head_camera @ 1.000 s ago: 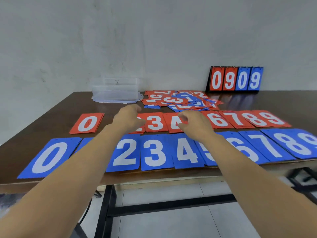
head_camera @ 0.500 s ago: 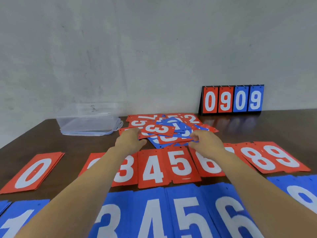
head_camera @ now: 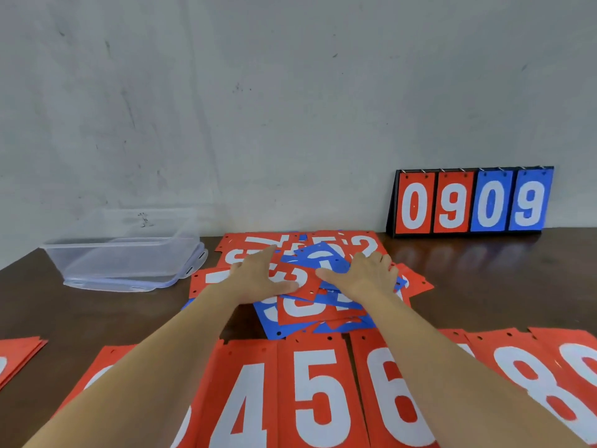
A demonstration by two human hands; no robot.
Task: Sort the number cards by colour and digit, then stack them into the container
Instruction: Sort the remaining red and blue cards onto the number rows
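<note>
Reaching across a dark wooden table [head_camera: 504, 279], a person lays both hands on the heap of unsorted number cards [head_camera: 307, 310] at its far side, next to the wall. A second ago the hands hovered over the sorted rows nearer the body. They have since moved forward, and the view has leaned in with them, so the blue row has dropped out of sight. Only the row of red cards [head_camera: 318, 392] fills the foreground, showing 4, 5, 6 and 8, with another red stack [head_camera: 19, 354] at the far left edge.

The clear plastic container [head_camera: 122, 257] stands well apart to the left of the heap, apparently on its lid, with no cards inside. A flip scoreboard [head_camera: 471, 202] reading 0909 leans by the wall to the right.

The left hand [head_camera: 258, 273] and right hand [head_camera: 361, 273] lie flat with fingers spread, thumbs pointing toward each other. Between them sits a tilted red 3 card [head_camera: 302, 279], topmost on the heap, with the left thumb touching it. Neither hand pinches a card, though it is unclear whether the right fingertips hook over a card's far edge.

The move suggests another round of picking from the heap. Sorting looks well advanced but unfinished, and stacking into the container has not started.
</note>
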